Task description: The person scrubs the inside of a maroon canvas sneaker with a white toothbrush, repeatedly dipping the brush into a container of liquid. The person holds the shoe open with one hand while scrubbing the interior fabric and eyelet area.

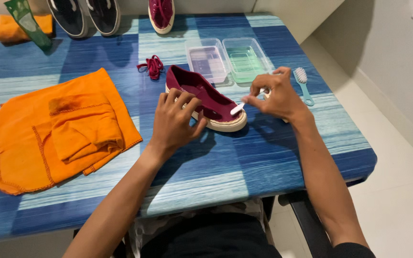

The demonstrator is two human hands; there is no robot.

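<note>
A maroon slip-on shoe (205, 96) with a cream sole lies on its sole at the middle of the table. My left hand (174, 122) rests on its near side and steadies it. My right hand (276, 95) pinches a small white brush (239, 107), whose tip touches the toe area of the shoe. A bundle of maroon laces (152, 66) lies just behind the shoe's heel.
An orange cloth (58, 129) is spread at the left. Two clear tubs (228, 59) stand behind the shoe, a teal brush (303, 83) to their right. Dark shoes (84, 16), another maroon shoe (161, 13), a green pouch (27, 21) sit along the far edge of the blue-striped table (244, 167).
</note>
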